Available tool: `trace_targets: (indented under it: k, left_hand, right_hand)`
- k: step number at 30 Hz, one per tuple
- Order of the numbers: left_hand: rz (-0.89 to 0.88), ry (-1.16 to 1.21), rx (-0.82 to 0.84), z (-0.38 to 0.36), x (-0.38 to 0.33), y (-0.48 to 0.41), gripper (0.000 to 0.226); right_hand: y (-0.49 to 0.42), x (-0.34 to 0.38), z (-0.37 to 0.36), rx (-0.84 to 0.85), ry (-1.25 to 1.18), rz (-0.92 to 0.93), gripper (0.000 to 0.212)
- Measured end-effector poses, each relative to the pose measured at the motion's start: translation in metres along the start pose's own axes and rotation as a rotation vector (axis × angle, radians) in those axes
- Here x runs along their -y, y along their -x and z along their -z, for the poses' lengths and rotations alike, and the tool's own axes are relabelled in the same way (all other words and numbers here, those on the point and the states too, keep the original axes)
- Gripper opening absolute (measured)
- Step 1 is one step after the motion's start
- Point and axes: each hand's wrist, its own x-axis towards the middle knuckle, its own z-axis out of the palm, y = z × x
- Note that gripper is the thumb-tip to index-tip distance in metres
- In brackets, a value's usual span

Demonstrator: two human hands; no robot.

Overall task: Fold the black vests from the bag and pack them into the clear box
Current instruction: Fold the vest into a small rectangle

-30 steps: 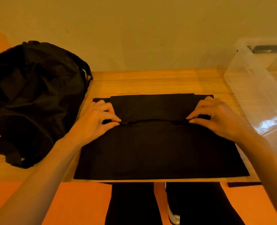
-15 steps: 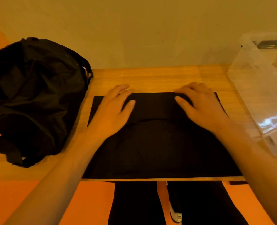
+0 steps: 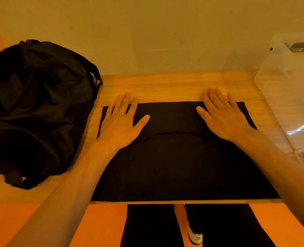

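A black vest (image 3: 176, 164) lies flat on the wooden table (image 3: 165, 84), its far part folded over toward me into a band. My left hand (image 3: 121, 123) lies flat with straight fingers on the left end of that band. My right hand (image 3: 222, 116) presses flat on the right end, its fingertips reaching past the vest's far edge onto the wood. A black bag (image 3: 35, 107) sits slumped at the table's left. The clear box (image 3: 288, 97) stands at the right edge; I cannot tell what is inside it.
A plain wall rises right behind the table. Bare wood shows between the vest's far edge and the wall. Below the table's front edge are an orange floor, my dark trouser legs and a white shoe (image 3: 194, 236).
Both hands let go of the pinched fold edge, flattened, and slid away from me over the folded band to the vest's far edge.
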Motion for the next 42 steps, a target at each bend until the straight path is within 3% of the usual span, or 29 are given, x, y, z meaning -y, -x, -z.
trace_targets:
  k: [4,7,12,17,21,24,29,35,39,42]
  left_hand:
    - [-0.062,0.027,-0.154,0.005,-0.028,0.008,0.082]
    - [-0.065,0.008,-0.104,-0.005,-0.042,0.011,0.082]
    - [0.045,-0.019,-0.052,-0.012,-0.017,0.012,0.085]
    - [0.079,-0.007,-0.016,-0.008,-0.023,0.013,0.085]
    - [0.110,0.003,-0.141,0.001,-0.039,0.028,0.084]
    - [-0.002,0.062,-0.199,0.005,-0.056,0.061,0.081]
    - [-0.285,0.244,-0.078,0.023,-0.091,0.066,0.067]
    - [-0.621,0.046,0.109,0.027,-0.189,-0.026,0.057]
    - [-0.680,-0.092,0.134,0.008,-0.222,-0.063,0.059]
    - [-0.660,-0.089,0.057,-0.004,-0.224,-0.071,0.060]
  right_hand:
    - [0.006,0.025,0.006,-0.116,0.017,0.053,0.080]
    - [0.009,0.038,-0.003,-0.087,-0.022,0.062,0.080]
    - [0.009,-0.017,-0.005,-0.052,-0.132,-0.133,0.086]
    - [0.009,-0.021,-0.006,-0.055,-0.087,-0.164,0.088]
    - [0.032,0.004,0.000,-0.171,-0.051,-0.127,0.084]
    - [0.080,0.021,-0.005,-0.195,-0.061,-0.076,0.083]
    - [0.159,0.009,-0.032,-0.148,-0.037,-0.184,0.087]
    - [0.169,0.012,-0.038,-0.183,-0.032,-0.276,0.089]
    - [0.171,0.011,-0.037,-0.195,-0.066,-0.278,0.088]
    - [0.177,0.009,-0.039,-0.189,-0.076,-0.271,0.088]
